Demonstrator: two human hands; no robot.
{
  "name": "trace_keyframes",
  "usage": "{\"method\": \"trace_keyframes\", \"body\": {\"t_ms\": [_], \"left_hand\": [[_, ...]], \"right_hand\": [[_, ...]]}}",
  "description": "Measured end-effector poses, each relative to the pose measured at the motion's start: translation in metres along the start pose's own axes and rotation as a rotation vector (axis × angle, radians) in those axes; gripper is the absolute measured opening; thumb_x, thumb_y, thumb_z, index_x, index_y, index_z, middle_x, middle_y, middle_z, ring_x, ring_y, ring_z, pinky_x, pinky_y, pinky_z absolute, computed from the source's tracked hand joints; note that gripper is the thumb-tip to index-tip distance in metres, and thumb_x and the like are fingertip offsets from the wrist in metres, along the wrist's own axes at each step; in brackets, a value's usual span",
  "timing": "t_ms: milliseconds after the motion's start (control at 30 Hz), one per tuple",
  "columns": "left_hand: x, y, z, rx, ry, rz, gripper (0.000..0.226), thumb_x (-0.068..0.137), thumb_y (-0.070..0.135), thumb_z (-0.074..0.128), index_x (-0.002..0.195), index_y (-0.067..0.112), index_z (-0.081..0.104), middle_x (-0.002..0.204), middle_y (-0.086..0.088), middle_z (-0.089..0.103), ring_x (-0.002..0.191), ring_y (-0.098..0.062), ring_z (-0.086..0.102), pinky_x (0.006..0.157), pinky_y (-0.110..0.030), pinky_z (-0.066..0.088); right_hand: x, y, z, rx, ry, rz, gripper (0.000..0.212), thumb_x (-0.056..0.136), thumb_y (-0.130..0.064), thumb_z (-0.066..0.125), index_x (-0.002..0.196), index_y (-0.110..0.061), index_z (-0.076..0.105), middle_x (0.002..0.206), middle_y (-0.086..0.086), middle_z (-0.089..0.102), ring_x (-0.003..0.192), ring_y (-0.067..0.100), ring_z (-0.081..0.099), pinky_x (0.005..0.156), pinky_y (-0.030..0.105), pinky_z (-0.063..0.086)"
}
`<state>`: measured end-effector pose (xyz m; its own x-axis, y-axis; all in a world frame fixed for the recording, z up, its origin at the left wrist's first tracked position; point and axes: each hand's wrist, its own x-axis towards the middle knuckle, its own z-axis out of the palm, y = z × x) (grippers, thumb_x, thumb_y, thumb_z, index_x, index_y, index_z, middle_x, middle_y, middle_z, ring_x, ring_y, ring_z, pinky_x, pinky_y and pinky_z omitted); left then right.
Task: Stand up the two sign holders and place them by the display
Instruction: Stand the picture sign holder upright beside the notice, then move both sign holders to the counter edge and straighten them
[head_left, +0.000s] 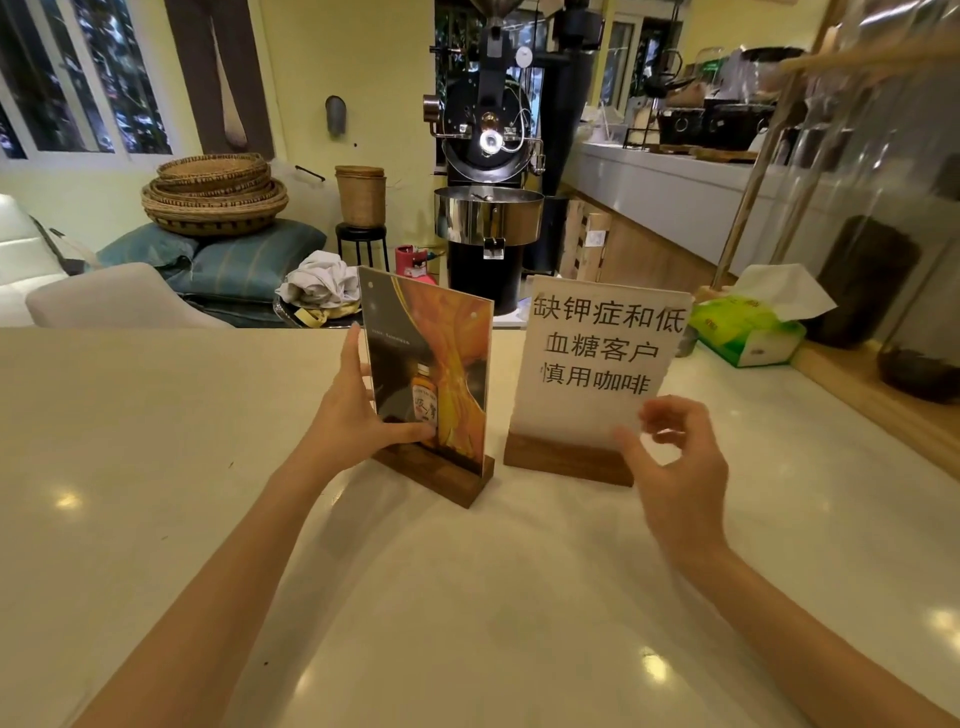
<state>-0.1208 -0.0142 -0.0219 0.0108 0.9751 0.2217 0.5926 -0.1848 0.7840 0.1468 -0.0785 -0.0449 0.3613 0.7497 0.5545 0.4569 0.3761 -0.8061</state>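
Observation:
Two sign holders stand upright on the pale counter (156, 467), each an acrylic sheet in a dark wooden base. The left sign holder (447, 364) shows an orange and dark poster with a bottle. My left hand (353, 410) grips its left edge, thumb across the front near the bottom. The right sign holder (597, 353) carries white paper with black Chinese characters. My right hand (675, 467) hovers at its lower right corner with fingers curled and apart, and I cannot tell whether it touches the sheet.
A green tissue box (748, 332) lies right of the signs beside large glass jars (872, 270) on a wooden shelf. Beyond the counter's far edge stand a black coffee roaster (488, 156), stacked woven baskets (215, 192) on cushions and a white sofa (78, 296).

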Motion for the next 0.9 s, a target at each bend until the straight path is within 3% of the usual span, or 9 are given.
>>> {"method": "trace_keyframes", "body": {"t_ms": [100, 167, 233, 300, 367, 433, 533, 833, 900], "left_hand": [[-0.002, 0.0, 0.007, 0.002, -0.018, 0.03, 0.133, 0.055, 0.02, 0.085, 0.14, 0.029, -0.017, 0.152, -0.007, 0.022, 0.136, -0.028, 0.031, 0.108, -0.045, 0.035], [-0.003, 0.002, 0.01, 0.008, -0.029, 0.022, 0.132, 0.056, 0.016, 0.085, 0.14, 0.026, -0.017, 0.15, -0.008, 0.026, 0.135, -0.026, 0.032, 0.108, -0.041, 0.033], [-0.005, 0.003, 0.012, 0.027, -0.028, 0.011, 0.129, 0.057, 0.013, 0.084, 0.141, 0.023, -0.013, 0.146, -0.009, 0.032, 0.133, -0.027, 0.036, 0.107, -0.04, 0.035], [-0.008, 0.006, 0.012, 0.05, -0.01, 0.001, 0.121, 0.057, 0.011, 0.083, 0.141, 0.022, -0.003, 0.144, -0.009, 0.037, 0.129, -0.027, 0.04, 0.104, -0.04, 0.038], [-0.012, 0.008, 0.011, 0.066, 0.013, -0.006, 0.112, 0.058, 0.011, 0.083, 0.14, 0.02, 0.008, 0.142, -0.01, 0.04, 0.128, -0.028, 0.042, 0.102, -0.04, 0.04], [-0.015, 0.009, 0.013, 0.072, 0.031, -0.013, 0.107, 0.059, 0.011, 0.083, 0.139, 0.019, 0.013, 0.141, -0.011, 0.042, 0.127, -0.029, 0.043, 0.102, -0.042, 0.04], [-0.017, 0.009, 0.017, 0.094, 0.072, -0.008, 0.103, 0.057, 0.014, 0.084, 0.137, 0.017, 0.018, 0.139, -0.011, 0.044, 0.125, -0.03, 0.046, 0.101, -0.043, 0.042], [0.0, 0.023, 0.045, 0.048, 0.071, 0.025, 0.104, 0.056, 0.012, 0.084, 0.137, 0.019, 0.019, 0.139, -0.009, 0.043, 0.126, -0.029, 0.044, 0.102, -0.043, 0.04], [0.007, 0.03, 0.055, 0.036, 0.047, 0.037, 0.102, 0.057, 0.012, 0.083, 0.136, 0.019, 0.019, 0.139, -0.009, 0.043, 0.127, -0.028, 0.043, 0.102, -0.043, 0.04]], "right_hand": [[0.014, 0.012, -0.012, -0.029, -0.024, 0.185, 0.041, 0.079, -0.016, 0.068, 0.113, -0.019, 0.046, 0.109, -0.005, 0.052, 0.096, 0.014, 0.051, 0.077, 0.018, 0.043], [0.021, 0.018, -0.015, -0.014, -0.144, 0.288, 0.047, 0.08, -0.019, 0.067, 0.121, -0.019, 0.044, 0.113, -0.006, 0.051, 0.101, 0.014, 0.051, 0.082, 0.024, 0.044], [0.027, 0.019, -0.016, 0.026, -0.271, 0.325, 0.039, 0.081, -0.015, 0.065, 0.116, -0.019, 0.047, 0.112, -0.005, 0.054, 0.1, 0.014, 0.053, 0.077, 0.018, 0.044], [0.033, 0.018, -0.016, 0.003, -0.349, 0.283, 0.03, 0.081, -0.01, 0.064, 0.106, -0.02, 0.051, 0.107, -0.004, 0.057, 0.094, 0.013, 0.056, 0.07, 0.013, 0.043], [0.04, 0.017, -0.018, -0.055, -0.375, 0.239, 0.027, 0.081, -0.007, 0.064, 0.102, -0.02, 0.053, 0.103, -0.002, 0.059, 0.093, 0.016, 0.057, 0.076, 0.019, 0.048], [0.046, 0.016, -0.021, -0.097, -0.406, 0.225, 0.028, 0.08, -0.005, 0.064, 0.105, -0.016, 0.057, 0.102, -0.001, 0.06, 0.093, 0.019, 0.058, 0.084, 0.029, 0.05], [0.052, 0.014, -0.024, -0.17, -0.448, 0.2, 0.037, 0.079, -0.005, 0.065, 0.115, -0.01, 0.057, 0.102, 0.001, 0.06, 0.09, 0.021, 0.06, 0.081, 0.029, 0.05], [0.062, 0.027, -0.05, -0.263, -0.41, 0.172, 0.041, 0.078, -0.006, 0.067, 0.117, -0.009, 0.057, 0.113, 0.011, 0.066, 0.088, 0.021, 0.061, 0.08, 0.029, 0.053], [0.066, 0.031, -0.061, -0.279, -0.404, 0.171, 0.04, 0.078, -0.007, 0.067, 0.117, -0.01, 0.057, 0.112, 0.009, 0.066, 0.085, 0.019, 0.061, 0.073, 0.02, 0.05]]}}
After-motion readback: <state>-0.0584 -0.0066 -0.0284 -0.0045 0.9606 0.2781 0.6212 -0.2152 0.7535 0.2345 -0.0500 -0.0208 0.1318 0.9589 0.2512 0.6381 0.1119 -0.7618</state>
